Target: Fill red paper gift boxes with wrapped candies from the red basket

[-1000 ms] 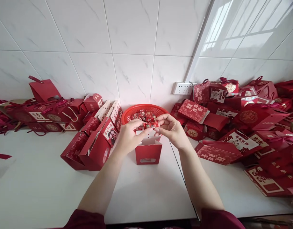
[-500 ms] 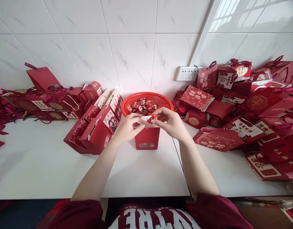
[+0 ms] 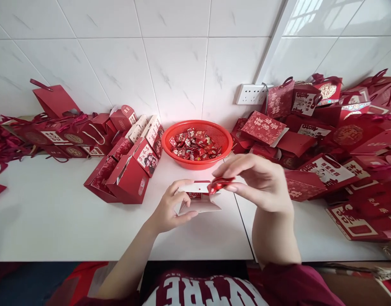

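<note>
A small red candy box [image 3: 202,207] with a pale inside stands tilted with its open top facing me. Something red with a printed pattern shows inside it. My left hand [image 3: 171,208] grips the box's left side, thumb along the near edge and fingers at the far edge. Above the box's right corner, my right hand [image 3: 262,180] pinches red shiny wrapped candy [image 3: 221,184] between thumb and fingers; how many pieces I cannot tell. Beyond the box, a red plastic basket [image 3: 197,165] holds many candies in red wrappers [image 3: 195,144].
Several filled-out red boxes [image 3: 128,178] stand in rows on the left of the white table [image 3: 55,212]. A big heap of red gift boxes [image 3: 345,136] covers the right side. A socket strip [image 3: 251,94] is on the tiled wall behind.
The box has tipped so its opening faces me, and it sits lower. My right hand has risen rightward and nearer to me with the candy. The basket shows more fully.
</note>
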Available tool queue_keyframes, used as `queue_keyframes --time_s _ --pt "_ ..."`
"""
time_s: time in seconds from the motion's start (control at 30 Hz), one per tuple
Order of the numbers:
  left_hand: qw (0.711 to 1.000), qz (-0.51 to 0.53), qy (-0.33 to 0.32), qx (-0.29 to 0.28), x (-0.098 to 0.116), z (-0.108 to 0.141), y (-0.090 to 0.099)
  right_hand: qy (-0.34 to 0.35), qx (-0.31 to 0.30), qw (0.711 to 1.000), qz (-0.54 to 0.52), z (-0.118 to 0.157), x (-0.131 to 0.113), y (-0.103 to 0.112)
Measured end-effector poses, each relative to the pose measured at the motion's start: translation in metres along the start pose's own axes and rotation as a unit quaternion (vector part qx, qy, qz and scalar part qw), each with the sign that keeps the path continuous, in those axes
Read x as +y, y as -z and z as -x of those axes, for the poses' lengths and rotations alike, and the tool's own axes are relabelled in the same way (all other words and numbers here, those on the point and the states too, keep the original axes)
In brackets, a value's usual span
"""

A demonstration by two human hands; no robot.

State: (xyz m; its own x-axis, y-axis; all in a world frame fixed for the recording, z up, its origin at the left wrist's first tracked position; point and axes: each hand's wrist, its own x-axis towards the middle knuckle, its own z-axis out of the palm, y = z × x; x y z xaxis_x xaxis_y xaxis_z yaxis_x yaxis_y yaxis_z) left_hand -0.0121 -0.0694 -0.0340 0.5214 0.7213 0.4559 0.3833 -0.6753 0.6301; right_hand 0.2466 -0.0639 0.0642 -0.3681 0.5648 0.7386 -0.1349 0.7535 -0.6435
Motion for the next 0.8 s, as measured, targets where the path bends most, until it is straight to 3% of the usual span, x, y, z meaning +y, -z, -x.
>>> queue_keyframes --time_s 0.07,0.13,0.2,0.27,0.33,0.6,0.7,0.8 --pt "1.0 0.007 -0.002 0.002 -0.002 0.0 0.0 0.024 0.044 0.998 -0.025 0.003 -0.004 0.0" --pt "1.0 0.013 0.001 0.002 -0.002 -0.003 0.001 0.026 0.027 0.999 0.004 0.003 -0.006 -0.001" --pt "1.0 0.019 0.007 0.001 -0.002 -0.006 0.002 -0.024 -0.063 0.995 0.075 0.001 -0.007 -0.003" --pt "0.999 0.028 0.016 -0.003 -0.002 -0.008 0.003 -0.095 -0.16 0.97 0.159 -0.001 -0.009 -0.004" --pt "0.999 0.036 0.023 -0.007 -0.002 -0.01 0.004 -0.14 -0.199 0.946 0.213 -0.001 -0.013 -0.003" --pt "0.999 0.018 0.02 -0.043 -0.005 -0.018 0.008 -0.168 -0.116 0.952 0.23 0.005 -0.03 0.023" --pt "0.998 0.009 0.013 -0.061 -0.014 -0.035 0.014 -0.192 -0.088 0.949 0.232 0.005 -0.023 0.03" --pt "0.999 0.031 0.034 -0.028 -0.032 -0.06 0.017 -0.21 -0.069 0.94 0.262 0.004 -0.007 0.036"
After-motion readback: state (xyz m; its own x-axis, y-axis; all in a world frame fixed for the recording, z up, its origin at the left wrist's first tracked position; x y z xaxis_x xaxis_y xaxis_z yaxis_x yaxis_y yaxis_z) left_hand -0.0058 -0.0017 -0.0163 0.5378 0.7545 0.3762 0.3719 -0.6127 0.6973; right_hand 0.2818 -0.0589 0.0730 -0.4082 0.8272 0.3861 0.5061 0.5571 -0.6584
